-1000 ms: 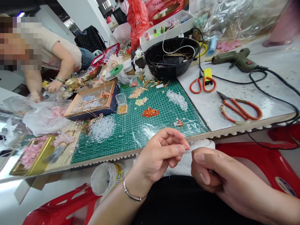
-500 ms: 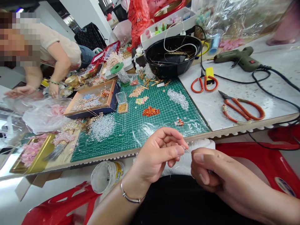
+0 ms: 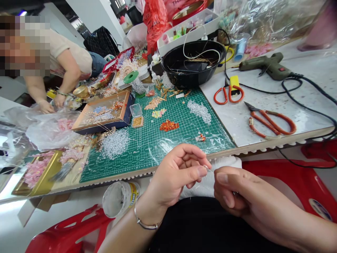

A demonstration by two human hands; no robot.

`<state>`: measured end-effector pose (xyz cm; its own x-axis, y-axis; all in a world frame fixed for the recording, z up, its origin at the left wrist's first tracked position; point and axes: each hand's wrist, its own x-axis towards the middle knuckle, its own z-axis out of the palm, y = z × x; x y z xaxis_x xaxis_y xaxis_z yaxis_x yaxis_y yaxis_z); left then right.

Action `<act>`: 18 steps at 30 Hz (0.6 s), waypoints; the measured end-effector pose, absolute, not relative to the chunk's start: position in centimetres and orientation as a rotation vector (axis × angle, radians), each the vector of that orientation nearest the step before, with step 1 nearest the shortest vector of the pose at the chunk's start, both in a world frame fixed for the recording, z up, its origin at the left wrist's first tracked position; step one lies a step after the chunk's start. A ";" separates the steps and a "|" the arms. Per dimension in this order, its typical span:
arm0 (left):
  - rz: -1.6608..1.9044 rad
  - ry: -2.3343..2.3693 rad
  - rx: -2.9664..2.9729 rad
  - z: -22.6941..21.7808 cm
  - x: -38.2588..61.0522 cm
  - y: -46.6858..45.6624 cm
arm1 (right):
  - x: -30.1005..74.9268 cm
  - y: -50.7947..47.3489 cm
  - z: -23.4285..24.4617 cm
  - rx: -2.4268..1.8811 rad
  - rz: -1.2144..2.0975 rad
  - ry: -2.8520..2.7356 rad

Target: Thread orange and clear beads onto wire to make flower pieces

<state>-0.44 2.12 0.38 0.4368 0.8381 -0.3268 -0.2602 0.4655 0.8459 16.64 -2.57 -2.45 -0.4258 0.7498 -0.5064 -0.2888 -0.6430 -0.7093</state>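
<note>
At lower middle, the left hand (image 3: 179, 175) pinches a thin strand (image 3: 210, 170). At lower right, the right hand (image 3: 242, 191) pinches it too, fingers (image 3: 228, 201) curled in.

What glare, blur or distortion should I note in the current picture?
Head view: white glare on the green mat and clear plastic; head view, upper right corner: the pink item looks soft and stretched; head view: the strand between left hand and right hand is too faint to trace fully.
</note>
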 end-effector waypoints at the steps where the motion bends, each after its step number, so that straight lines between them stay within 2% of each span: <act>1: 0.779 0.848 0.817 0.3 -0.4 2.1 | 16.7 -2.6 -2.5 -1.117 2.099 -0.707; 5: 0.746 0.880 1.015 0.3 -0.7 1.9 | 16.8 -2.8 -2.6 -1.107 2.117 -0.715; 13: 0.646 0.931 2.019 2.2 -2.3 2.1 | 17.0 -2.7 -3.1 -1.028 2.175 -0.769; 18: 0.687 0.899 2.380 2.5 -2.9 2.3 | 16.8 -2.2 -3.6 -1.036 2.151 -0.755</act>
